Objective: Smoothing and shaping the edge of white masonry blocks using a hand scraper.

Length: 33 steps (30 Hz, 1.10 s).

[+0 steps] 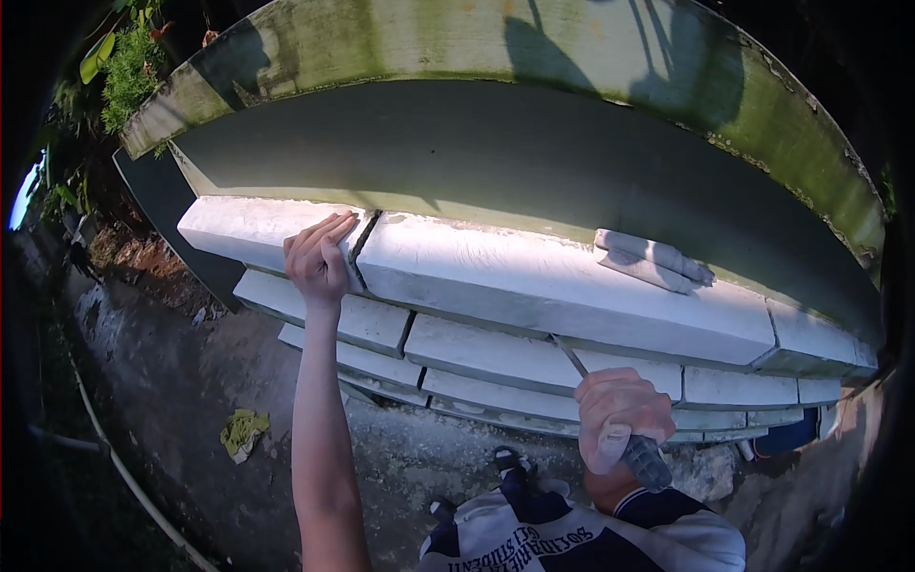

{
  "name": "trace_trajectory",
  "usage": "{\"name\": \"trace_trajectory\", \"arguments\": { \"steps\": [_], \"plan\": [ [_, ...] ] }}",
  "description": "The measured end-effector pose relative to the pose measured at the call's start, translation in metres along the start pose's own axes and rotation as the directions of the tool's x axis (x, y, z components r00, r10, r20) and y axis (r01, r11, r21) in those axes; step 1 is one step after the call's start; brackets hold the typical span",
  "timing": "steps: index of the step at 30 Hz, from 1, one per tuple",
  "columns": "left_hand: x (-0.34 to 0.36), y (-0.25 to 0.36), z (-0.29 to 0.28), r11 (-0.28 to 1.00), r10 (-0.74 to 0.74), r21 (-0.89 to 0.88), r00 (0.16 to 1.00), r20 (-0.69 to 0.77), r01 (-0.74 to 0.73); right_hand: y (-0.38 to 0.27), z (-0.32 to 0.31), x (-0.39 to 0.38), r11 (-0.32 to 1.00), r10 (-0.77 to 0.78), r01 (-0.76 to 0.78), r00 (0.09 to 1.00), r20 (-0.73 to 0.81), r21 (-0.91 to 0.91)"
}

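Left hand (319,262): flat on white upper ledge (515,262), at the dark joint toward its left end; grip unclosed | Right hand (624,410): grip wrapped round grey-handled tool (649,464), shaft toward ledge's front edge, contact unclear | Grey bundle (653,260): ledge's back edge, right part.

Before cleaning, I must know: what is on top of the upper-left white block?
The left hand rests on the block, near the dark gap at its right end; the surface beneath is covered.

The white ledge (496,257) offers passage between left hand (319,259) and obstructing pale bundle (650,260).
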State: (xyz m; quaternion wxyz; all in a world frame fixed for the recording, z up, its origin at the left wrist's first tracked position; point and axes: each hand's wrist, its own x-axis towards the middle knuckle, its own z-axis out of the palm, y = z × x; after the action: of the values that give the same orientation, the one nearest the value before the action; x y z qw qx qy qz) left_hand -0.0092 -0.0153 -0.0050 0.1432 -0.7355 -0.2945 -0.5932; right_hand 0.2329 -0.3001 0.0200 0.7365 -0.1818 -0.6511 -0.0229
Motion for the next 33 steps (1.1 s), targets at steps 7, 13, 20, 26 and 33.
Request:
{"name": "trace_trajectory", "arguments": {
  "steps": [7,13,20,26,33],
  "plan": [
    [0.009,0.006,0.008,1.0,-0.01,-0.024,1.0,-0.008,0.01,-0.004,-0.003,0.008,0.997,0.074,-0.072,0.996,0.059,-0.03],
    [0.013,0.01,0.012,0.999,0.005,-0.032,1.0,-0.015,-0.005,0.044,-0.001,0.001,0.857,0.095,-0.077,0.995,0.009,-0.51],
    [0.009,0.011,0.009,0.999,-0.012,-0.033,1.0,-0.017,0.011,0.016,0.007,0.025,0.985,0.01,-0.012,1.0,-0.011,-0.174],
    [0.009,0.009,0.008,1.0,-0.017,-0.01,1.0,-0.007,0.017,0.012,0.005,0.032,0.997,0.063,-0.066,0.994,0.09,0.028],
    [0.003,0.003,0.005,1.0,-0.019,-0.01,1.0,0.002,0.019,0.014,0.011,0.024,0.997,0.061,-0.06,0.997,-0.041,0.041]
  ]
}}
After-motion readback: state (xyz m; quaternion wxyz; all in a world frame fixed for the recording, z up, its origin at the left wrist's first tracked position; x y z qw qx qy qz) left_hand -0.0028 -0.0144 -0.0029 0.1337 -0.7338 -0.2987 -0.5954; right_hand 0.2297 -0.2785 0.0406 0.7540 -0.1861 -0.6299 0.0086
